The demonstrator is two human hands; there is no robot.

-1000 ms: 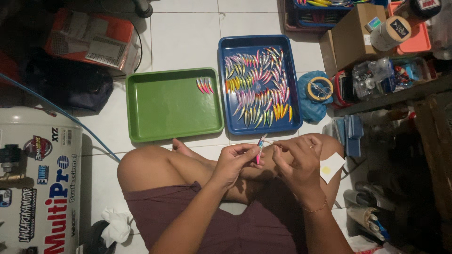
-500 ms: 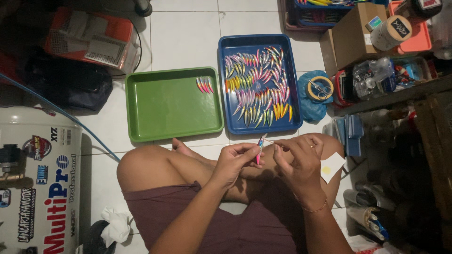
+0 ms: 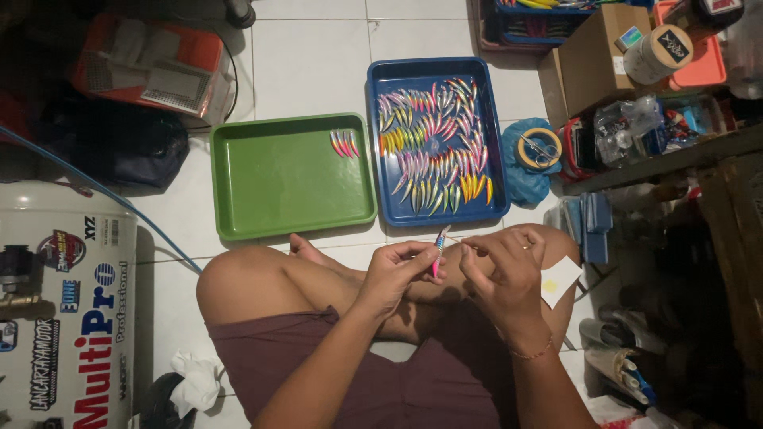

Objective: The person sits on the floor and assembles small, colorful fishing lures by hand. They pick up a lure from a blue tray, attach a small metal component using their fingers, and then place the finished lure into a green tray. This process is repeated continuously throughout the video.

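I sit cross-legged on a white tiled floor. My left hand [image 3: 395, 274] pinches a small pink and blue fishing lure [image 3: 438, 249] and holds it upright above my knees. My right hand [image 3: 502, 270] is close beside it, fingers curled at the lure's upper end; whether it touches the lure or something tiny I cannot tell. In front of my legs lies a blue tray [image 3: 381, 189] with several colourful lures laid in rows. Left of it a green tray [image 3: 274, 179] holds three pink lures [image 3: 344, 144] in its far right corner.
A large white canister [image 3: 67, 306] stands at the left. An orange box [image 3: 147, 67] and a dark bag [image 3: 119, 143] lie behind it. At the right are a tape roll with scissors [image 3: 538, 148], a cardboard box [image 3: 592, 52] and a cluttered shelf [image 3: 683, 155]. A white card [image 3: 559, 280] rests by my right knee.
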